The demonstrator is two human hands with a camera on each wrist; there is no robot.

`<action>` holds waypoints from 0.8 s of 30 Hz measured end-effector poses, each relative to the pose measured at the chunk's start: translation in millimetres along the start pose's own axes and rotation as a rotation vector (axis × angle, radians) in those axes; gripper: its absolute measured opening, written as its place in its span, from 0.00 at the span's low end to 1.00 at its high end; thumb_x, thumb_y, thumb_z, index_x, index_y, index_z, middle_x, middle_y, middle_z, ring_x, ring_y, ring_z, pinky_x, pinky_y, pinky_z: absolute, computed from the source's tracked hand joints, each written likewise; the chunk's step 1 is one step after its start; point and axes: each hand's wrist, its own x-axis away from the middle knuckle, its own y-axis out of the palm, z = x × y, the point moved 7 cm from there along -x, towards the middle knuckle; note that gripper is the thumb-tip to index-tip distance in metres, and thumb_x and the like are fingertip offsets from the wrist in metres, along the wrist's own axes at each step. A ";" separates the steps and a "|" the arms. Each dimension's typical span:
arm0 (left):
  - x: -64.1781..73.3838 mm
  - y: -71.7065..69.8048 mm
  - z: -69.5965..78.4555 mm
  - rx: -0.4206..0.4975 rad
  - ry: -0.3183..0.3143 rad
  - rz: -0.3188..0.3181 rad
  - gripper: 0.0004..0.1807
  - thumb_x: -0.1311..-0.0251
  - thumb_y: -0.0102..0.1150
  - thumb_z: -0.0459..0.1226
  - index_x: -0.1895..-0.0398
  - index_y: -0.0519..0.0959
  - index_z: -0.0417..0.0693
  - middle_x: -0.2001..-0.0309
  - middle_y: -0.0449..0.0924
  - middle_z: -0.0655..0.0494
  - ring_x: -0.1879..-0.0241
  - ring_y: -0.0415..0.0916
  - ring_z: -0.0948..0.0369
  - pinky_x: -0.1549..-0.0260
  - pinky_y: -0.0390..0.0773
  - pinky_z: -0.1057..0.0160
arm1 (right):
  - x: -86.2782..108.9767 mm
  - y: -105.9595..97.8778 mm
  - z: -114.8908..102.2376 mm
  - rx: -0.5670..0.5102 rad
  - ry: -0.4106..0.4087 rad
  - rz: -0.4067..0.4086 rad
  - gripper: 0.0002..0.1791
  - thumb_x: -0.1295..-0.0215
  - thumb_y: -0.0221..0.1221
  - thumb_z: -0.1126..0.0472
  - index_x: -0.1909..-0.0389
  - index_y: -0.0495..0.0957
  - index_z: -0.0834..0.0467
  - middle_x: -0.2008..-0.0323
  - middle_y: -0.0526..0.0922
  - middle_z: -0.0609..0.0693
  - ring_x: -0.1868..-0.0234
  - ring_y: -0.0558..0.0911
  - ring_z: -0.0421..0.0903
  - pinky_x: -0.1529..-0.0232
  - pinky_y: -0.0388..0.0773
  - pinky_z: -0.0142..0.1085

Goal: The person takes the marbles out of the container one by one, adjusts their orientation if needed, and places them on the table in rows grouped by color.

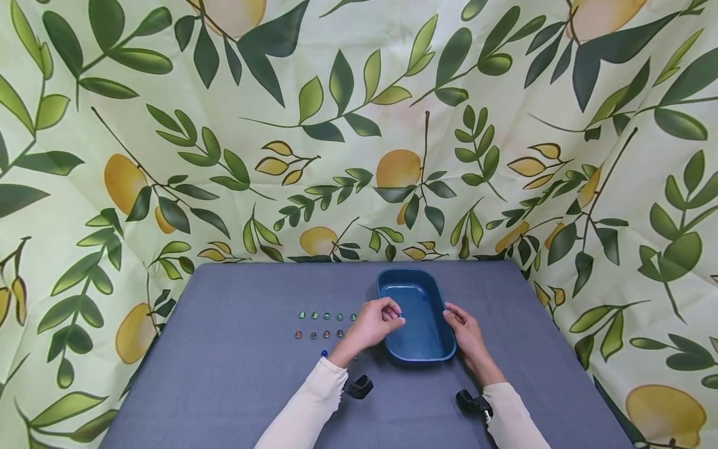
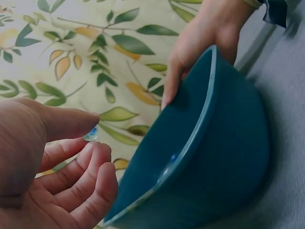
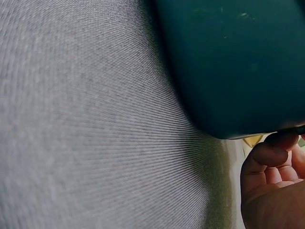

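My left hand (image 1: 377, 323) is over the left rim of a blue rectangular tub (image 1: 422, 360). Between its thumb and index finger it pinches a small clear glass marble with blue inside (image 2: 91, 133). On the tub's right side, my right hand (image 1: 467, 330) holds the rim, with the thumb and fingers at the edge. At least one blue marble (image 1: 425, 299) lies inside the tub. Left of the tub, a row of green marbles (image 1: 327, 316) sits above a row of reddish and brownish marbles (image 1: 326, 335). Near my left wrist lies a dark blue marble (image 1: 324, 353); my forearm partly hides that area.
A grey cloth covers the table (image 1: 235, 374). Behind it and at both sides hangs a curtain (image 1: 348, 187) printed with leaves and yellow fruit. Each wrist wears a black strap device, such as the left wristband (image 1: 359, 387).
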 end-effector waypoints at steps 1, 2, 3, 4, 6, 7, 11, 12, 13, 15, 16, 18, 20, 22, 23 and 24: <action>2.1 -3.4 -0.4 0.001 0.002 0.005 0.08 0.40 0.66 0.38 0.63 0.79 0.45 0.69 0.79 0.56 0.72 0.74 0.67 0.72 0.74 0.71 | -0.2 -0.4 -0.2 0.003 -0.002 0.001 0.28 0.26 0.51 0.46 0.33 0.68 0.57 0.38 0.75 0.59 0.45 0.73 0.40 0.51 0.68 0.23; 4.2 -6.7 -0.7 -0.002 0.003 0.012 0.08 0.40 0.66 0.38 0.62 0.79 0.45 0.69 0.79 0.56 0.72 0.74 0.66 0.72 0.75 0.71 | -0.3 -0.8 -0.7 0.005 -0.004 0.003 0.28 0.26 0.51 0.45 0.33 0.68 0.57 0.38 0.75 0.59 0.46 0.74 0.40 0.52 0.69 0.23; 6.3 -10.0 -1.2 -0.003 0.004 0.019 0.08 0.40 0.66 0.38 0.62 0.79 0.44 0.69 0.79 0.56 0.72 0.74 0.66 0.72 0.75 0.71 | -0.6 -1.0 -0.9 0.006 -0.007 0.002 0.28 0.26 0.51 0.46 0.33 0.68 0.57 0.38 0.75 0.59 0.47 0.74 0.39 0.52 0.69 0.23; 8.2 -13.0 -2.2 -0.003 0.008 0.027 0.08 0.40 0.66 0.38 0.63 0.79 0.44 0.69 0.79 0.55 0.71 0.74 0.66 0.71 0.75 0.70 | -0.8 -1.2 -1.3 0.010 -0.009 0.002 0.28 0.26 0.51 0.46 0.33 0.68 0.57 0.38 0.76 0.59 0.47 0.74 0.38 0.52 0.69 0.22; 12.6 -18.8 -4.6 -0.008 0.004 0.040 0.08 0.40 0.66 0.38 0.63 0.79 0.45 0.68 0.79 0.56 0.70 0.74 0.66 0.70 0.75 0.70 | -0.7 -1.3 -1.7 0.003 -0.010 0.004 0.27 0.26 0.51 0.48 0.33 0.68 0.57 0.39 0.76 0.59 0.49 0.74 0.36 0.53 0.69 0.21; 14.7 -21.4 -6.2 -0.009 0.003 0.045 0.07 0.40 0.66 0.38 0.63 0.79 0.45 0.68 0.79 0.56 0.70 0.74 0.66 0.70 0.75 0.70 | -0.6 -1.4 -1.7 0.002 -0.010 0.004 0.26 0.26 0.51 0.48 0.33 0.68 0.58 0.39 0.76 0.59 0.50 0.74 0.35 0.54 0.70 0.20; 22.6 -31.9 -15.7 -0.017 -0.006 0.073 0.07 0.41 0.66 0.38 0.64 0.80 0.46 0.68 0.79 0.56 0.69 0.75 0.65 0.68 0.75 0.69 | -0.1 -1.0 -2.0 0.001 -0.009 0.003 0.26 0.26 0.51 0.50 0.33 0.68 0.58 0.40 0.77 0.59 0.53 0.74 0.31 0.55 0.69 0.19; 24.4 -34.7 -17.8 -0.017 -0.007 0.079 0.07 0.41 0.66 0.38 0.64 0.80 0.46 0.68 0.80 0.56 0.69 0.75 0.65 0.69 0.75 0.69 | -0.1 -0.8 -2.2 0.005 -0.010 0.003 0.26 0.26 0.51 0.50 0.33 0.68 0.58 0.40 0.77 0.59 0.53 0.74 0.30 0.55 0.69 0.18; 26.2 -37.2 -20.3 -0.018 -0.008 0.085 0.07 0.41 0.66 0.39 0.64 0.80 0.46 0.68 0.80 0.56 0.69 0.75 0.65 0.69 0.75 0.69 | 0.1 -0.8 -2.3 0.006 -0.010 0.003 0.26 0.26 0.51 0.50 0.33 0.68 0.58 0.40 0.77 0.59 0.53 0.74 0.30 0.55 0.69 0.18; 29.9 -42.5 -24.3 -0.019 -0.009 0.099 0.07 0.41 0.66 0.38 0.64 0.80 0.46 0.69 0.80 0.55 0.69 0.75 0.64 0.69 0.75 0.69 | 0.3 -0.7 -2.3 0.005 -0.009 0.003 0.26 0.26 0.51 0.50 0.33 0.68 0.57 0.40 0.77 0.59 0.53 0.74 0.30 0.55 0.68 0.18; 32.1 -45.4 -26.0 -0.021 -0.013 0.106 0.07 0.41 0.66 0.38 0.64 0.80 0.46 0.68 0.80 0.55 0.69 0.75 0.64 0.69 0.75 0.69 | 0.4 -0.6 -2.5 0.004 -0.010 0.002 0.26 0.26 0.51 0.50 0.33 0.68 0.57 0.41 0.77 0.59 0.53 0.74 0.30 0.55 0.68 0.18; 36.7 -50.9 -29.7 -0.028 -0.023 0.118 0.07 0.41 0.66 0.39 0.64 0.80 0.47 0.68 0.80 0.56 0.68 0.75 0.64 0.69 0.75 0.68 | 0.5 -0.7 -2.4 0.005 -0.010 0.001 0.26 0.26 0.51 0.50 0.33 0.68 0.57 0.40 0.77 0.59 0.52 0.74 0.31 0.55 0.68 0.18; 41.6 -56.0 -33.2 -0.028 -0.029 0.130 0.07 0.41 0.66 0.39 0.64 0.80 0.46 0.68 0.80 0.56 0.68 0.75 0.63 0.69 0.75 0.68 | 0.4 -0.7 -2.0 0.005 -0.007 0.000 0.26 0.26 0.51 0.50 0.33 0.69 0.57 0.41 0.77 0.59 0.52 0.74 0.31 0.55 0.68 0.18; 47.0 -61.0 -36.8 -0.027 -0.040 0.141 0.06 0.40 0.65 0.39 0.64 0.79 0.47 0.68 0.80 0.56 0.68 0.75 0.63 0.70 0.75 0.68 | 0.8 -0.8 -1.9 0.008 -0.006 -0.001 0.26 0.26 0.51 0.49 0.33 0.68 0.57 0.40 0.77 0.59 0.52 0.74 0.31 0.55 0.68 0.18; 49.6 -63.2 -38.6 -0.027 -0.042 0.147 0.07 0.40 0.65 0.38 0.64 0.79 0.47 0.68 0.80 0.56 0.68 0.75 0.63 0.70 0.74 0.68 | 0.7 -0.8 -1.5 0.012 -0.005 -0.002 0.26 0.26 0.51 0.49 0.33 0.68 0.57 0.40 0.77 0.59 0.52 0.73 0.32 0.55 0.68 0.18; 52.1 -65.5 -40.0 -0.027 -0.041 0.155 0.07 0.40 0.65 0.38 0.64 0.79 0.46 0.68 0.80 0.55 0.68 0.75 0.63 0.70 0.74 0.68 | 0.5 -0.8 -1.4 0.014 -0.005 -0.002 0.26 0.26 0.51 0.49 0.33 0.68 0.57 0.40 0.76 0.59 0.51 0.73 0.33 0.54 0.68 0.19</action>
